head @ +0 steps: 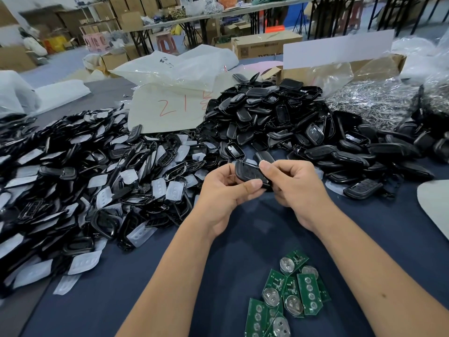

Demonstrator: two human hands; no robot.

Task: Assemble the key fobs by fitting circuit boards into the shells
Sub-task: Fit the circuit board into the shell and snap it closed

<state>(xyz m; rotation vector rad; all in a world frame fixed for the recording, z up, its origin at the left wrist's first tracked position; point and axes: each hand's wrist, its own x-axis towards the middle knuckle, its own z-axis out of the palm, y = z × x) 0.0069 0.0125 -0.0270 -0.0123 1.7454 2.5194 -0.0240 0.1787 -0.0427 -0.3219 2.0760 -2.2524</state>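
- Holding one black key fob (pixel 252 175) up between both hands, just above the dark blue table (pixel 218 276).
- My left hand (pixel 223 190) curls round the fob's left end, thumb laid along its near edge and fingers tucked behind it.
- My right hand (pixel 291 183) grips the right end, thumb pressing on the top face and fingers wrapped underneath.
- So the fob sits dead centre, bridging the two grips, tilted with its left end a little higher.
- Whether a board is already inside it, I cannot tell; only the dark outer face shows.
- Down near my right forearm lies a loose cluster of green circuit boards (pixel 289 295), some overlapping, several showing round silver battery holders.
- Off to my left spreads a big heap of black frames and translucent button pads (pixel 85 186).
- Straight ahead, beyond my hands, rises a pile of black shells (pixel 274 113), with more fob parts (pixel 364 156) trailing off to the right.
- Behind that pile sit a white sheet marked with red digits (pixel 170 108), plastic bags (pixel 175 66) and a cardboard box (pixel 364 66).
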